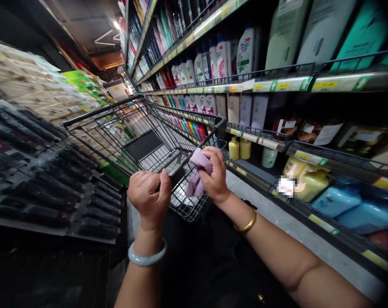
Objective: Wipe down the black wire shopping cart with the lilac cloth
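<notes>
A black wire shopping cart (145,145) stands in front of me, with a dark panel (145,144) inside its basket. My left hand (150,192) is closed around the left part of the cart's handle (177,171). A purple cloth (198,173) is bunched in my right hand (216,173), whose fingers are curled around it at the right end of the handle. Whether those fingers also grip the bar beneath the cloth is hidden. A pale bangle sits on my left wrist and a gold one on my right.
Shelves on the right carry shampoo bottles (222,57), yellow pump bottles (234,148) and blue bottles (336,201). Along the left stands a display of dark packaged goods (30,179), with stacked packs (30,81) behind it. The aisle floor runs ahead between them.
</notes>
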Available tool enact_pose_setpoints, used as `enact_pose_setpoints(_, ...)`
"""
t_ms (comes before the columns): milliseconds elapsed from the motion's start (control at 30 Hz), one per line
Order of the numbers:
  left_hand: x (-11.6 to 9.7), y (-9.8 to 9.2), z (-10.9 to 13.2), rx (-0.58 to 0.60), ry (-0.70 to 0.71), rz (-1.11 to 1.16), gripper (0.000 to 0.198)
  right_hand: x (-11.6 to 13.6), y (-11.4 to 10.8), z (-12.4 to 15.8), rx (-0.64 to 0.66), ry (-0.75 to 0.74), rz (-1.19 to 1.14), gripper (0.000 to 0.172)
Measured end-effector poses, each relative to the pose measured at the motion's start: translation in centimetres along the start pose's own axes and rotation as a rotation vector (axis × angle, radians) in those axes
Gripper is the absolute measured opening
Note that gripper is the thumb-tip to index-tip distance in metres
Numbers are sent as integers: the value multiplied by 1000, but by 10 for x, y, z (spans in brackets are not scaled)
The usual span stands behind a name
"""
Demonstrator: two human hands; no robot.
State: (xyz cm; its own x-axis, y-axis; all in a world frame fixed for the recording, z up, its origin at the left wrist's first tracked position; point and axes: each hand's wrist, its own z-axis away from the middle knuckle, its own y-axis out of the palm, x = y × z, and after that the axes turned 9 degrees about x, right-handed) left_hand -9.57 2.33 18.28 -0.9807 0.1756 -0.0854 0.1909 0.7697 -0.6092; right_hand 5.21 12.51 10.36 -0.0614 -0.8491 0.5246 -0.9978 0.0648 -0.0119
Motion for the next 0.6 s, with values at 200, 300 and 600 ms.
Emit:
enact_pose_setpoints(200,5,-3,3,38,-13,11,54,-12,-8,18,-2,4,21,38)
enact_pose_setpoints(300,7,-8,0,72,-8,-2,52,-3,-18,12,5,20,54,39)
enact_pose_setpoints(600,-47,-29,-31,142,53,-147,27,9,-11,21,110,-191,191,47)
